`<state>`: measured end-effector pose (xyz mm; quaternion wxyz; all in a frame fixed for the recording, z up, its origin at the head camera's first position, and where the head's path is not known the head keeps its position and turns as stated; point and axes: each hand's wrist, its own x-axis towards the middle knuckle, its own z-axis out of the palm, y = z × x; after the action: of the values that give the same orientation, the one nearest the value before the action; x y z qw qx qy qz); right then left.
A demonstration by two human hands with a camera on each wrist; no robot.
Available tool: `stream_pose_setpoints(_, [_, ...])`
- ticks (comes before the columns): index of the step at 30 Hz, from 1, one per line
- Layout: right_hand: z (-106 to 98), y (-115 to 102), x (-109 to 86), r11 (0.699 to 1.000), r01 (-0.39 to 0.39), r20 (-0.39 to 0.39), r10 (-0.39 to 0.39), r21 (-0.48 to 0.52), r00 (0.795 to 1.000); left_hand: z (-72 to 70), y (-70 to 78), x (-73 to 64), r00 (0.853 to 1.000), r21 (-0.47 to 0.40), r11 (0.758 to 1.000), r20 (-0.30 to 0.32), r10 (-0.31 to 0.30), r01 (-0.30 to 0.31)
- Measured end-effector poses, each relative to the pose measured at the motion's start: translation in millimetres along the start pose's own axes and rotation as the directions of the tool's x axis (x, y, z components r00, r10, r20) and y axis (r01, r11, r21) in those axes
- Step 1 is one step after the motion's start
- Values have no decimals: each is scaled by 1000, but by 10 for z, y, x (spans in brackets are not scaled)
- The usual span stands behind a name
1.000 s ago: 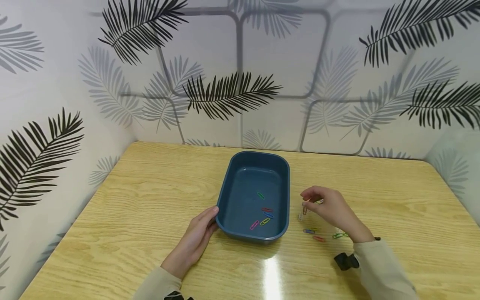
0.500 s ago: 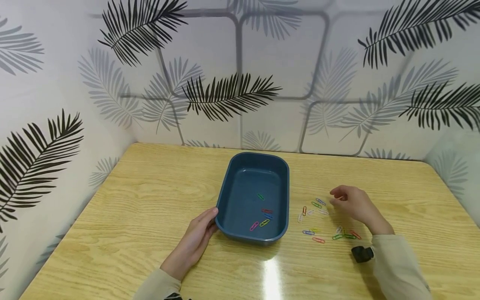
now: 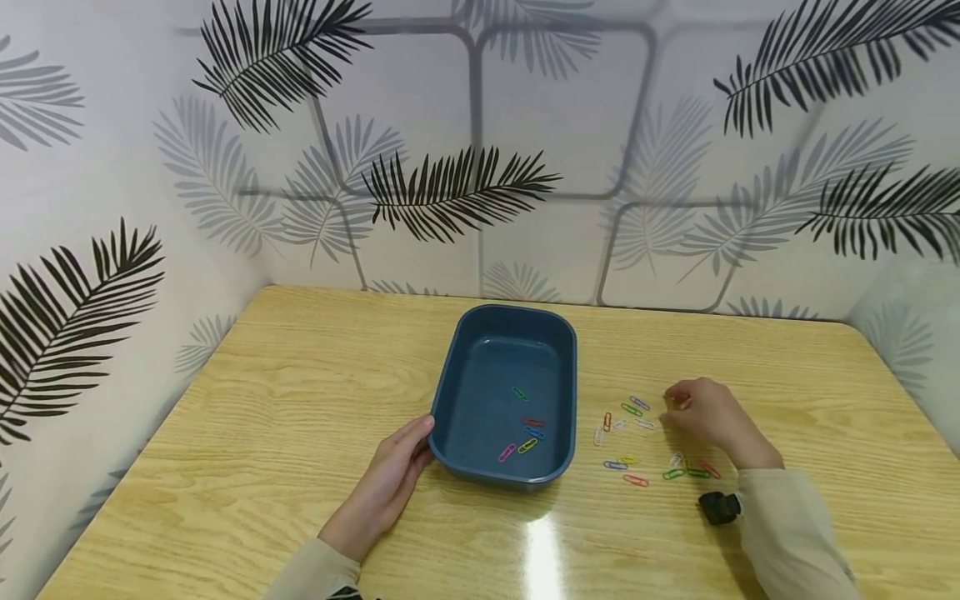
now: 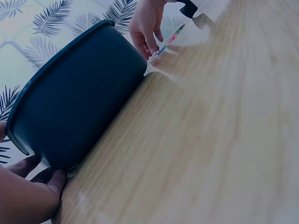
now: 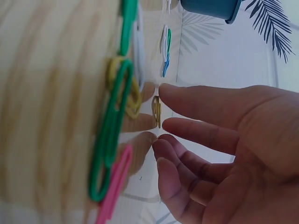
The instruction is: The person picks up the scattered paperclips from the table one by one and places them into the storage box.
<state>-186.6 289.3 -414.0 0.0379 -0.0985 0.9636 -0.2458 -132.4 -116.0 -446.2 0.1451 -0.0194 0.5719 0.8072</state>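
Yellow paperclip [image 5: 157, 112] in gap between fingers [image 5: 201, 134]

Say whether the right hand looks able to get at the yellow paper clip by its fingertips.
Probably yes: in the right wrist view, the right hand has thumb and forefinger parted by the yellow paper clip, with nothing seen in the way.

Pale wall [image 3: 555, 250] (leaf-patterned) behind a wooden table [image 3: 345, 358].

The head view looks forward and down; both wrist views, close, tilted and low, share the blue bin [image 4: 74, 88].
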Motion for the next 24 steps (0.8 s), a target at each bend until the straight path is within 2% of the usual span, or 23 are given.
stream_pose_setpoints(17, [-20,-60,-25,999,-28,66,27,19,997,16,17,-23,1000,11,1000,-11,4,-3])
stream_pose_setpoints(24, [-19,-78,-30,999,5,111,-10,47,994,6,-4,-1,1000,18,1000,-17,6,-6])
